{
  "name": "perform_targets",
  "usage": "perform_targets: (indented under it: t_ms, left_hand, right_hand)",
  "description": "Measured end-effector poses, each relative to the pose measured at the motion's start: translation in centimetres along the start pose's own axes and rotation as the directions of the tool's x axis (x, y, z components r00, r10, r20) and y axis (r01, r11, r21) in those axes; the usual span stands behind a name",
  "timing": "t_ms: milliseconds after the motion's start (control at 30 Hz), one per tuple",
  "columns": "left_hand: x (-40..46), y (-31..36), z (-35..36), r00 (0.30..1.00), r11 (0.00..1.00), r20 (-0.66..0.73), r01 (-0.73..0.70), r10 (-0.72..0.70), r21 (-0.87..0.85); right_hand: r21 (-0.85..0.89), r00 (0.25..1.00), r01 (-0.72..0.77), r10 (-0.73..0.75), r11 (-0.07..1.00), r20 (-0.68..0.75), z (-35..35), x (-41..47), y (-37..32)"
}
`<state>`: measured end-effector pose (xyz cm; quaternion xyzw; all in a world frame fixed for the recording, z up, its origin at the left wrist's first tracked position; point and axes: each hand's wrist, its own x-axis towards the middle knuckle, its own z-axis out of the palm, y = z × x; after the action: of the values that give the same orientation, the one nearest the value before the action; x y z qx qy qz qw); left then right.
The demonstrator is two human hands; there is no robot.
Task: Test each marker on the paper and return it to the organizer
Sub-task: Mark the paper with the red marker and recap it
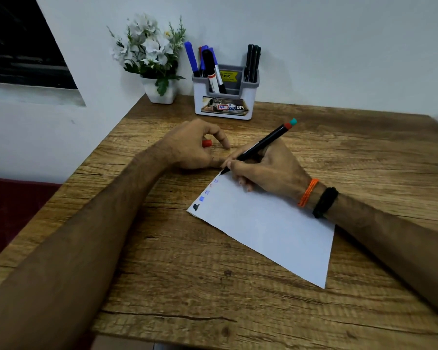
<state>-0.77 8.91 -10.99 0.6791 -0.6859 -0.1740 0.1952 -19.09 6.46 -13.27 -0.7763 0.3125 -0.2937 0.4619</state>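
Forearms come in from 7 and 4 o'clock across the table (162, 286). Paper (271, 228) lies mid-table w/ approx five test marks down its left edge, so several markers look done. Right hand (268, 173) grips a black marker (259, 145) in a writing hold, tip on the paper's 12 o'clock corner. Left hand (192, 147), beside it at 9 o'clock, pinches the red cap (207, 143). Left to do: mark, recap, back into organizer (225, 97) at 12 o'clock; black pens on its right side prob. untested.

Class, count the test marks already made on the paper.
5 along the paper's left edge: black blot, blue, blue, reddish, blue. The right hand may hide more.
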Motion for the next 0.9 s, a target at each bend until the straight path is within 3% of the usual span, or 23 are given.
perform_targets:
  t_ms: [900]
  left_hand:
    - [0.24,-0.32,0.11,1.0,1.0,0.0,0.003,-0.003,-0.005]
  right_hand:
    - [-0.015,0.999,0.032,-0.032,0.999,-0.013,-0.14,-0.15,-0.06]
